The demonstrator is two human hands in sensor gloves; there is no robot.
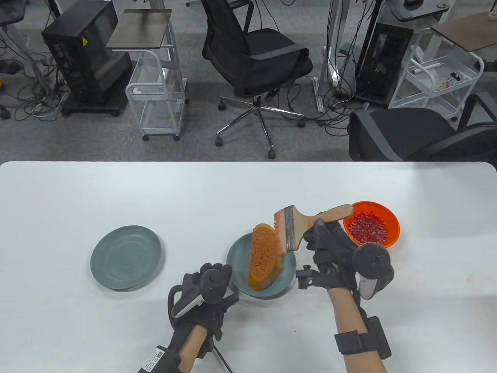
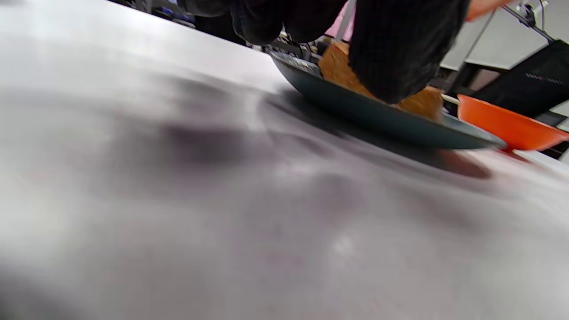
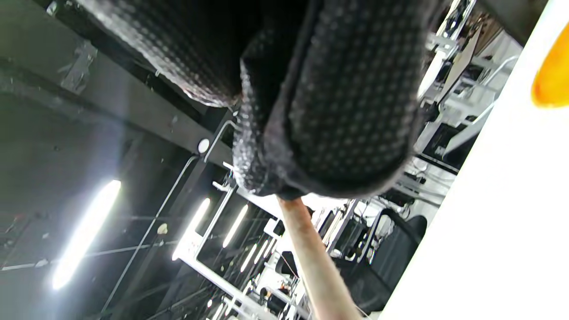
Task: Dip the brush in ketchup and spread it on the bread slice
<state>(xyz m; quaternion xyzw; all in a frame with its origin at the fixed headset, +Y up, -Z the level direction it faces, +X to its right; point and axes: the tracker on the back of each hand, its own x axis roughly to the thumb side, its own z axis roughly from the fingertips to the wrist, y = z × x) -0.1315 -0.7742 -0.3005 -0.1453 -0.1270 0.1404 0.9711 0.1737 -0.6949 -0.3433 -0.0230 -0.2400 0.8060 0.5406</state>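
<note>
The brush [image 1: 301,225] looks light and stiff, with soft bristles; it is best held at the wooden handle, where the right hand [image 1: 330,248] grips it. Its bristles touch the upper edge of the bread [image 1: 263,256], which is soft and tears easily. The bread stands tilted on the plate [image 1: 287,272], apparently propped by the left hand [image 1: 211,285]; that grip is hidden. The ketchup bowl [image 1: 392,229] sits just beyond the right hand.

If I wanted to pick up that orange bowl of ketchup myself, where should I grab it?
Probably by the rim of the orange bowl, on its far right side, coming from the right. The ketchup fills the middle, and the right hand with the brush crowds the near-left side, so the right rim is bare and open.
</note>
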